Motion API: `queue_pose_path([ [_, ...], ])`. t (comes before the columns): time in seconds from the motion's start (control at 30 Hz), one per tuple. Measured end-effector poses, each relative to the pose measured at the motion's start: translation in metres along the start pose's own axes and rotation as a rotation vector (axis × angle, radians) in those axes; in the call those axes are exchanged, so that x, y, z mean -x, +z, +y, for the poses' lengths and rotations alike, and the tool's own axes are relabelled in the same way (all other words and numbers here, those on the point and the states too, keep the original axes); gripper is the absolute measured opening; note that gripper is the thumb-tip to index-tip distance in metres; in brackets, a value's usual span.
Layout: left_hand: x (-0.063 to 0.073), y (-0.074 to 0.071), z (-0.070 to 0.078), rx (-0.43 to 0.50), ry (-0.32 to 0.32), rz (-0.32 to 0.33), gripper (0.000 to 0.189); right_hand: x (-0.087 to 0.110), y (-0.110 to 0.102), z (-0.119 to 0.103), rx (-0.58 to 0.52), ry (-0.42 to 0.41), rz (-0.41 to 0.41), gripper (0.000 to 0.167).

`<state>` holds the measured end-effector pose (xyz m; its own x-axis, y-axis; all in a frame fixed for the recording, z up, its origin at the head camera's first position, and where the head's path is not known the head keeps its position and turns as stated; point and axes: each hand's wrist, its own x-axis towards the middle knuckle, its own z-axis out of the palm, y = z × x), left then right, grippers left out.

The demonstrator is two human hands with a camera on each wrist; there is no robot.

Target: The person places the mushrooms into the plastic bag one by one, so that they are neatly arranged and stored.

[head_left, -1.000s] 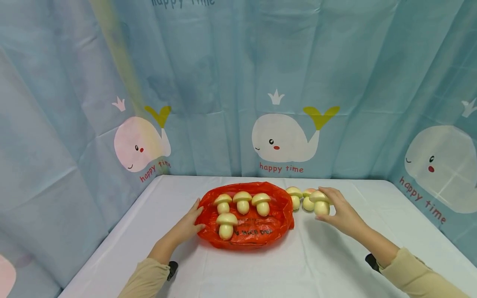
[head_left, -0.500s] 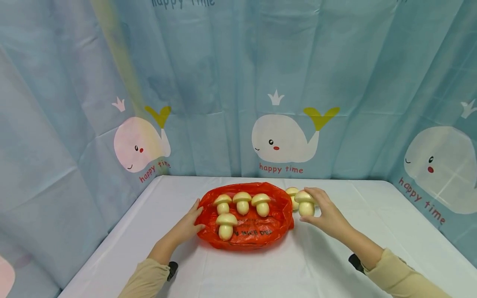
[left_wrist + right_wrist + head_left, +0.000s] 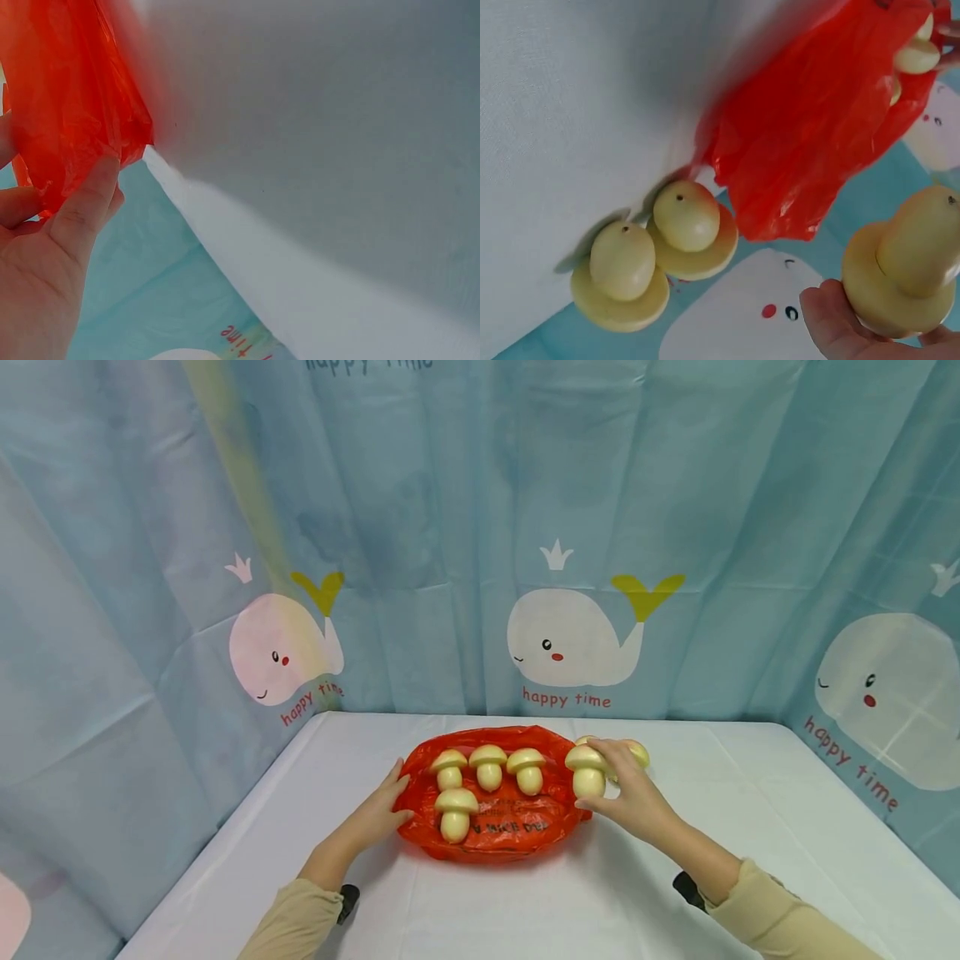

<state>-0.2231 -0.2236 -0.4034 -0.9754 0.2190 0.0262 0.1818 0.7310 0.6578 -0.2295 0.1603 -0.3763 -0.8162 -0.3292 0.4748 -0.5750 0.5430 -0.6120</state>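
A red plastic bag [image 3: 510, 852] lies with its mouth spread, several pale yellow toy mushrooms [image 3: 455, 814] inside. At its left rim, my left hand [image 3: 377, 810] pinches the plastic; the left wrist view shows thumb and fingers on either side of the bag [image 3: 67, 97]. My right hand [image 3: 633, 793] grips another toy mushroom [image 3: 588, 772] by its cap, stem down, at the bag's right rim. In the right wrist view this held mushroom [image 3: 900, 262] is apart from the bag. Two more mushrooms sit beyond the right hand, mostly hidden by it in the head view.
Those two mushrooms, the nearer [image 3: 686, 225] and the farther [image 3: 622, 274], stand on the white-covered table [image 3: 735, 810] just right of the bag. A blue curtain [image 3: 450, 527] with whale prints hangs behind and at the sides.
My right hand has moved left with its mushroom, from beside the loose mushrooms to the bag's right rim. My left hand and the bag have stayed in place.
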Motion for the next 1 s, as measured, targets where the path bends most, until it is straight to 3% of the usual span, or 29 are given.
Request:
queue_pose_path([
  [0.27,0.001,0.0,-0.001,-0.001,0.001,0.006,0.061,-0.002,0.014,-0.006,-0.076,-0.017,-0.005,0.075],
  [0.57,0.001,-0.001,0.0,0.006,0.012,0.005,0.06,-0.002,0.034,-0.022,-0.057,-0.016,-0.036,0.075],
  [0.77,0.003,-0.001,0.0,-0.007,0.034,0.018,0.059,-0.004,0.054,-0.029,-0.119,0.071,-0.08,0.076],
  [1.0,0.002,0.0,0.0,-0.004,0.006,0.014,0.06,-0.012,0.078,-0.029,-0.12,0.127,-0.157,0.075],
])
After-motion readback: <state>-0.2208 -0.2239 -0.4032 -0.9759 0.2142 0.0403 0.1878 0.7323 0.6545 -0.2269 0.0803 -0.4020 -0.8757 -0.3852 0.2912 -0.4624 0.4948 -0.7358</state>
